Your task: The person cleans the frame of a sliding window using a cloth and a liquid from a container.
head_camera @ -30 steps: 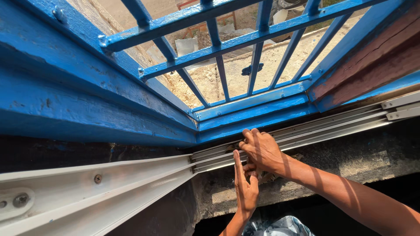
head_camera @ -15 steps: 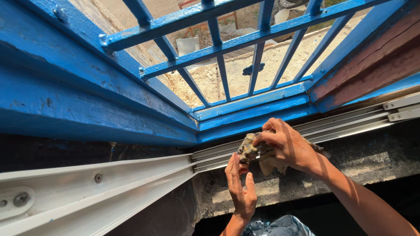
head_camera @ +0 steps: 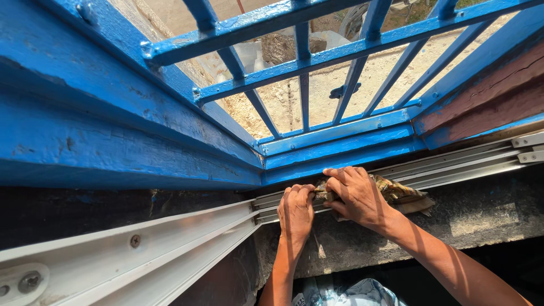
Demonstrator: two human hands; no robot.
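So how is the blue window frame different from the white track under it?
The blue window frame is painted bright blue and looks rough and chipped, while the white track is pale, smooth metal. The frame has bars you can see the sandy ground through; the track is solid, with long grooves and screws. Both turn the same corner, where the left hand and right hand press a rag.

No packages, labels, signs or screens anywhere in view — nothing printed, boxed or lit, indoors or out beyond the bars.
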